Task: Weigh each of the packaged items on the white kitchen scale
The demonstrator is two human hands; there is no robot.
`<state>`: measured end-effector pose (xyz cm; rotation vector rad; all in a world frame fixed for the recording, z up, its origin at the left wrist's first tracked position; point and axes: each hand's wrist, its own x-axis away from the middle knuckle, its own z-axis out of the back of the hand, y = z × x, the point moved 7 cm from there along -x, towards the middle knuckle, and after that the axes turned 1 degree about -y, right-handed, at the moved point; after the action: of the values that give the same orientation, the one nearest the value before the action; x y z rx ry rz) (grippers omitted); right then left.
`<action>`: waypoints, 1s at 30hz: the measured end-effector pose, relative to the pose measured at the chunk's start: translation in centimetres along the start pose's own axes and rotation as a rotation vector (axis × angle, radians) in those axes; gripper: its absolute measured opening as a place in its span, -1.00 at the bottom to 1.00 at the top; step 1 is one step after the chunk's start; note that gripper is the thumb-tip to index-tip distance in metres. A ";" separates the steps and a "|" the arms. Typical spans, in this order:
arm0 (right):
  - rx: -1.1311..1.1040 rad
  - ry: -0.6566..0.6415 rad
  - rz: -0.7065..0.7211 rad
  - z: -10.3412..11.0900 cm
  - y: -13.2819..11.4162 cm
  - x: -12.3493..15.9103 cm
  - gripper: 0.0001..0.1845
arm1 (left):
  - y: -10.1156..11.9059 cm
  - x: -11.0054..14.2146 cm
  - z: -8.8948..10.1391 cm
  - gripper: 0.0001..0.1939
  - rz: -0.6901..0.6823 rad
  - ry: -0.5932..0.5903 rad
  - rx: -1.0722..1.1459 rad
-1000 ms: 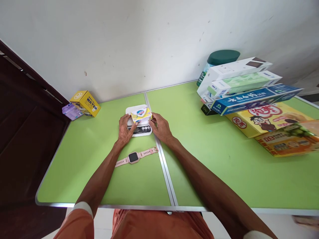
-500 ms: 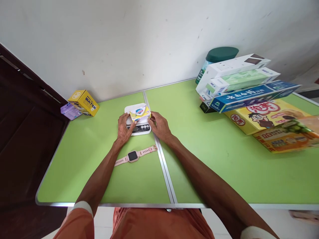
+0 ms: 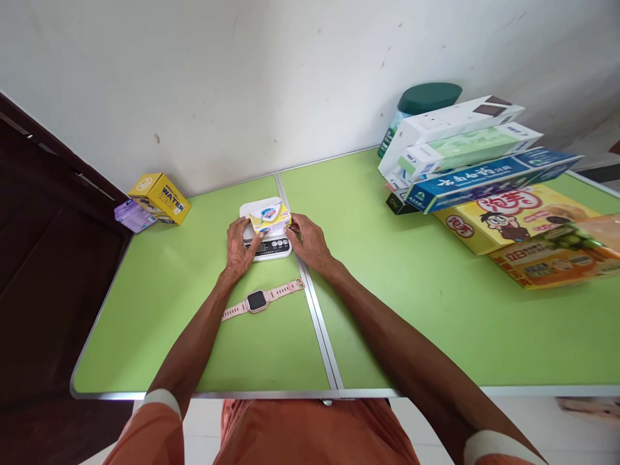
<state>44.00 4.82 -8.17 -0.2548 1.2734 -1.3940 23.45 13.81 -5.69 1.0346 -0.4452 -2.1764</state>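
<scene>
A yellow and white soap box (image 3: 271, 218) lies on the platform of a small white kitchen scale (image 3: 246, 212). My left hand (image 3: 239, 247) grips the box's left end, its thumb at the front corner. At the right end, my right hand (image 3: 310, 242) holds the box between thumb and fingers. The scale's dark button panel (image 3: 274, 247) shows just below the box. Nearer to me lies a smartwatch (image 3: 257, 301) with a pink strap, stretched out flat on the green table (image 3: 271, 355).
To the left, a yellow box (image 3: 159, 199) stands beside a purple pack (image 3: 134, 216). On the right are stacked toothpaste boxes (image 3: 489, 177), a yellow snack box (image 3: 513, 216), an orange pack (image 3: 557, 258) and a green-lidded container (image 3: 429, 98). A wall (image 3: 290, 84) runs behind the table.
The view has shifted slightly, so everything sits a little higher in the picture. Both hands keep their hold on the soap box over the scale.
</scene>
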 end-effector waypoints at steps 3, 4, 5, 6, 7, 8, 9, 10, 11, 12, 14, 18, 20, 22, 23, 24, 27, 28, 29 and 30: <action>0.008 -0.005 -0.001 0.0 -0.1 -0.1 -0.57 | 0.0 -0.1 0.0 -0.29 0.006 -0.007 -0.005; 0.007 -0.008 -0.002 -0.1 -0.1 -0.1 -0.57 | 0.0 -0.1 0.0 -0.29 0.005 -0.009 -0.003; 0.005 -0.011 -0.006 -0.1 0.0 -0.1 -0.57 | 0.0 -0.1 0.1 -0.29 0.002 -0.011 0.000; 0.005 -0.013 -0.009 -0.1 0.0 -0.1 -0.57 | 0.0 -0.1 0.1 -0.29 0.000 -0.013 0.003; 0.006 -0.013 -0.012 -0.2 0.0 -0.1 -0.56 | 0.0 -0.1 0.1 -0.30 0.000 -0.015 0.006; 0.010 -0.011 -0.013 -0.2 0.1 -0.1 -0.56 | 0.1 -0.1 0.1 -0.30 0.001 -0.020 0.006; 0.015 -0.009 -0.011 -0.2 0.1 -0.1 -0.56 | 0.1 -0.1 0.1 -0.31 0.004 -0.024 0.003; 0.020 -0.006 -0.006 -0.2 0.1 -0.1 -0.56 | 0.0 -0.1 0.1 -0.32 0.007 -0.027 -0.002; 0.025 -0.004 -0.001 -0.2 0.1 -0.1 -0.56 | 0.0 -0.1 0.1 -0.32 0.009 -0.028 -0.007; 0.031 -0.003 0.004 -0.2 0.1 -0.1 -0.56 | 0.1 -0.1 0.1 -0.31 0.008 -0.027 -0.011; 0.041 -0.006 0.008 -0.3 0.0 -0.1 -0.57 | 0.1 -0.1 0.1 -0.28 0.002 -0.022 -0.011; 0.049 -0.018 0.014 -0.3 0.0 -0.1 -0.58 | 0.1 -0.2 0.1 -0.27 0.012 -0.028 -0.018; 0.052 -0.020 0.014 -0.3 0.0 -0.1 -0.58 | 0.1 -0.2 0.0 -0.29 0.022 -0.029 -0.027; 0.057 -0.018 0.013 -0.2 0.0 -0.1 -0.58 | 0.2 -0.2 0.1 -0.30 0.020 -0.026 -0.028; 0.058 -0.016 0.012 -0.2 0.0 -0.1 -0.58 | 0.2 -0.2 0.1 -0.31 0.017 -0.024 -0.027; 0.058 -0.013 0.012 -0.2 0.0 -0.1 -0.58 | 0.3 -0.2 0.1 -0.31 0.013 -0.024 -0.024; 0.059 -0.010 0.013 -0.3 -0.1 -0.1 -0.58 | 0.3 -0.2 0.1 -0.32 0.010 -0.027 -0.019; 0.060 -0.010 0.014 -0.3 -0.1 -0.1 -0.57 | 0.3 -0.2 0.1 -0.32 0.012 -0.028 -0.019; 0.061 -0.012 0.015 -0.3 -0.1 -0.1 -0.57 | 0.3 -0.2 0.2 -0.33 0.014 -0.029 -0.020; 0.065 -0.013 0.016 -0.3 -0.2 -0.1 -0.56 | 0.3 -0.2 0.2 -0.33 0.016 -0.031 -0.021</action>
<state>43.71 5.03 -8.09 -0.2091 1.2147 -1.4151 23.56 13.76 -5.29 0.9842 -0.4425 -2.1808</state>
